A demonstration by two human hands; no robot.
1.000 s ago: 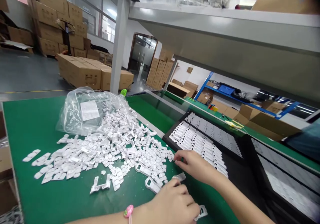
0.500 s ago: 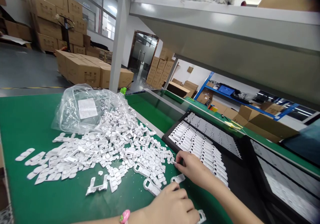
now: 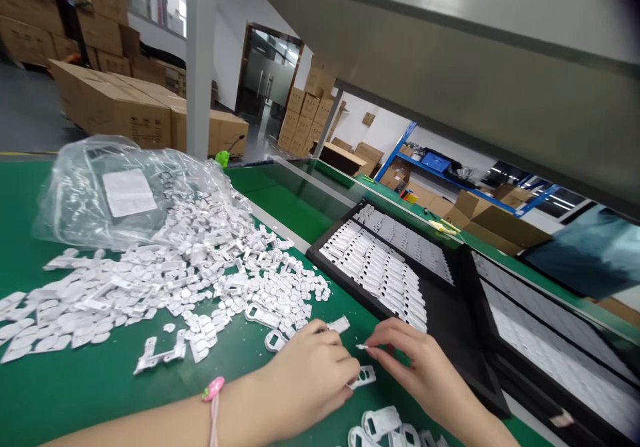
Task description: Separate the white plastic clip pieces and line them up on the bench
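Note:
My left hand (image 3: 310, 374), with a pink band at its wrist, is closed over the green table, its fingers on a white plastic casing (image 3: 366, 376) with cut-out openings. Thumb and forefinger of my right hand (image 3: 425, 370) pinch a small white plastic piece (image 3: 361, 346) just above that casing. Beyond my left hand spreads a heap of small white plastic parts (image 3: 270, 284). Two loose casings (image 3: 263, 315) lie at its near edge, and another casing (image 3: 340, 324) is partly behind my left fingers. More white casings (image 3: 383, 423) lie piled at the bottom edge.
To the right, a black tray (image 3: 450, 330) holds rows of white casings; a second black tray (image 3: 483, 307) stands beside it. A clear plastic bag (image 3: 83, 200) with a label lies behind the heap. A shelf (image 3: 425, 67) overhangs the table, held by a grey post (image 3: 200, 67).
My right hand has come away from the heap's edge to beside my left hand, with a small white piece in its fingertips. The view has shifted, showing the casings at the bottom.

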